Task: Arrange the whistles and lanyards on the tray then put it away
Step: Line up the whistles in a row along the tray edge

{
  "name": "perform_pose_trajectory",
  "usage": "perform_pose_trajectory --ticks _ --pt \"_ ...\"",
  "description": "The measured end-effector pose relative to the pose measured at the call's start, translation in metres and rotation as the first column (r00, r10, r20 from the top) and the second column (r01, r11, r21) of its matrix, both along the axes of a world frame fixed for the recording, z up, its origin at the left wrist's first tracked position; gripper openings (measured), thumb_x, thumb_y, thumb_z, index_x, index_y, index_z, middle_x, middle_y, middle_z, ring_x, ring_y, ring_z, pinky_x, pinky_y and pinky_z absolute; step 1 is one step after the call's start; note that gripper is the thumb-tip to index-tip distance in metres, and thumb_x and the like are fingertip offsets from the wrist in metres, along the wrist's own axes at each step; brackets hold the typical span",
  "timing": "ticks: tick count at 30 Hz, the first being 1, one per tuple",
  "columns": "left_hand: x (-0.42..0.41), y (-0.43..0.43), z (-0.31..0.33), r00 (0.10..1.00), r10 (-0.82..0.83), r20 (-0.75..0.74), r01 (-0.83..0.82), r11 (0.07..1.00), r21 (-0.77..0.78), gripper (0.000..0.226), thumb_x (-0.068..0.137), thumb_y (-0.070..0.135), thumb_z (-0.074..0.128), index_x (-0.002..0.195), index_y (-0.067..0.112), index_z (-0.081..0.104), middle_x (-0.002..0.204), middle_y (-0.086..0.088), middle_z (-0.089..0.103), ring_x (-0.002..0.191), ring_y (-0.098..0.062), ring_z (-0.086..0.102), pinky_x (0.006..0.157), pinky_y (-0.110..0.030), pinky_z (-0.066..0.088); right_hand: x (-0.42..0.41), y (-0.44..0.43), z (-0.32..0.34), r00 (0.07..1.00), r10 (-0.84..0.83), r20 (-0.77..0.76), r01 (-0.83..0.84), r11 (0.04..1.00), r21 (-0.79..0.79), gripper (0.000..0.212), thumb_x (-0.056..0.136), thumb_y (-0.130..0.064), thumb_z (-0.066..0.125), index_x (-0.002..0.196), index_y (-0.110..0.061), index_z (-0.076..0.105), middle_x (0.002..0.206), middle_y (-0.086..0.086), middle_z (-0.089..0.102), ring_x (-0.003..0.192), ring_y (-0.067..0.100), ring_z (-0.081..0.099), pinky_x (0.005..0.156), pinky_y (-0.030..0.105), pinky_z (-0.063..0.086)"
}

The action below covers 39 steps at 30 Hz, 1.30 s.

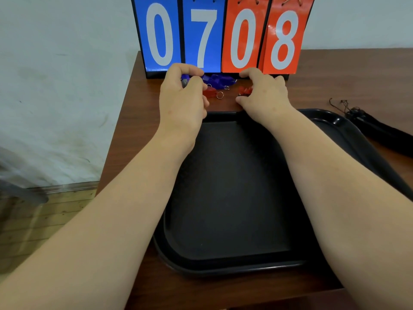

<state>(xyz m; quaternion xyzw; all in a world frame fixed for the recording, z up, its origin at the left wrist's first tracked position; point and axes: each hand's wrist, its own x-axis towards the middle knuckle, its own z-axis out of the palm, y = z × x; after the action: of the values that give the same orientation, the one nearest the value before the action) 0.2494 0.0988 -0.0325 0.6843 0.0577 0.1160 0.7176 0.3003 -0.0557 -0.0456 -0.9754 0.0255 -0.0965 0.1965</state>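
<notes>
1. Black tray (223, 265) sits on the brown table (131, 113), close to the near edge. Both forearms reach over it and nothing is loaded on the visible floor of the tray.
2. Second black tray rim (330, 118) shows right of the right forearm. Can't tell whether it's under the first tray or beside it.
3. Black lanyard bundle (377, 130) lies on the table to the right, off both trays, with its thin cords trailing toward the far side.
4. Left hand (183, 97) is just past the tray's far rim, fingers curled round a blue whistle (185, 78) with a grey part showing.
5. Right hand (264, 92) is also just past the far rim, thumb and fingers closed around a red whistle (245, 90).
6. Between the hands, on the table: another red whistle, loose (210, 93), with a metal split ring (220, 95) beside it. A pile of blue whistles (219, 80) lies just behind. None of them are on the tray.
7. Flip scoreboard (221, 36) stands at the far table edge, right behind the whistles. It reads 0 7 in blue and 0 8 in red.
</notes>
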Motion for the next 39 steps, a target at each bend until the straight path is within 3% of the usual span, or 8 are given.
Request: perform_pose_trajectory --ticks 4,12,15,18,21,25,31,39 --pt "0.001 0.000 -0.001 1.000 0.002 -0.004 -0.002 1.000 0.012 0.015 0.098 0.006 0.049 0.102 0.018 0.056 0.085 0.000 0.061 0.059 -0.008 0.054 0.046 -0.017 0.042 0.001 -0.001 0.002 0.997 -0.041 -0.070 0.045 0.997 0.067 0.061 0.088 -0.039 0.071 0.141 -0.021 0.046 0.141 0.006 0.051 0.129 0.029 0.045 0.104 0.041 0.043" --pt "0.002 0.001 -0.002 1.000 -0.004 -0.014 0.005 0.999 0.037 0.016 0.097 0.006 0.048 0.103 0.018 0.056 0.085 0.000 0.061 0.058 -0.008 0.054 0.045 -0.017 0.041 -0.002 -0.002 0.007 0.998 -0.053 -0.030 0.054 0.998 0.037 0.046 0.089 -0.039 0.070 0.123 -0.011 0.060 0.119 0.005 0.063 0.108 0.020 0.059 0.090 0.029 0.047" --pt "0.002 0.002 -0.003 1.000 -0.019 -0.020 0.019 1.000 0.012 0.014 0.098 0.007 0.048 0.103 0.018 0.055 0.086 -0.001 0.061 0.059 -0.008 0.054 0.046 -0.017 0.042 -0.004 0.002 0.007 0.999 -0.017 0.040 0.005 0.962 0.273 0.034 0.088 -0.041 0.070 0.110 -0.015 0.065 0.100 -0.007 0.062 0.090 0.007 0.057 0.080 0.021 0.049" --pt "0.003 0.002 -0.005 0.997 -0.054 -0.052 0.051 0.996 -0.071 0.007 0.102 0.021 0.047 0.105 0.019 0.053 0.085 -0.003 0.060 0.061 -0.010 0.054 0.048 -0.020 0.042 -0.014 0.021 0.018 0.994 0.089 0.068 -0.112 0.814 0.570 0.032 0.086 -0.049 0.069 0.102 -0.021 0.071 0.101 -0.010 0.068 0.099 0.006 0.063 0.080 0.025 0.057" --pt "0.004 0.000 -0.004 0.986 -0.146 -0.084 0.118 0.956 -0.268 0.029 0.103 0.043 0.039 0.115 0.019 0.050 0.090 -0.007 0.063 0.072 -0.016 0.060 0.056 -0.025 0.047 -0.027 0.038 0.027 0.958 0.268 0.101 -0.264 0.689 0.675 0.031 0.088 -0.043 0.069 0.108 -0.019 0.071 0.100 -0.005 0.072 0.084 0.001 0.069 0.066 0.017 0.056" --pt "0.007 0.000 -0.006 0.979 -0.167 -0.121 0.113 0.926 -0.359 0.046 0.100 0.056 0.037 0.126 0.022 0.052 0.116 -0.004 0.069 0.101 -0.022 0.071 0.086 -0.045 0.058 -0.036 0.047 0.027 0.908 0.392 0.144 -0.382 0.637 0.670 0.035 0.087 -0.028 0.074 0.118 -0.014 0.065 0.096 0.003 0.074 0.085 0.010 0.072 0.059 0.021 0.057" --pt "0.004 0.002 -0.004 0.992 -0.122 -0.035 0.101 0.927 -0.361 0.013 0.102 0.027 0.046 0.114 0.024 0.048 0.105 -0.004 0.065 0.097 -0.025 0.071 0.080 -0.048 0.058 -0.035 0.045 0.024 0.900 0.398 0.180 -0.404 0.601 0.690 0.032 0.084 -0.019 0.078 0.107 -0.005 0.061 0.093 0.006 0.072 0.064 0.007 0.067 0.060 0.023 0.055" --pt "0.005 0.007 -0.006 0.996 -0.064 0.067 0.079 0.960 -0.269 0.020 0.100 0.025 0.053 0.120 0.024 0.051 0.116 -0.013 0.064 0.095 -0.028 0.073 0.075 -0.046 0.062 -0.036 0.046 0.023 0.863 0.447 0.235 -0.487 0.614 0.621 0.027 0.084 -0.013 0.076 0.103 0.000 0.061 0.090 0.009 0.068 0.069 0.019 0.068 0.066 0.030 0.061"
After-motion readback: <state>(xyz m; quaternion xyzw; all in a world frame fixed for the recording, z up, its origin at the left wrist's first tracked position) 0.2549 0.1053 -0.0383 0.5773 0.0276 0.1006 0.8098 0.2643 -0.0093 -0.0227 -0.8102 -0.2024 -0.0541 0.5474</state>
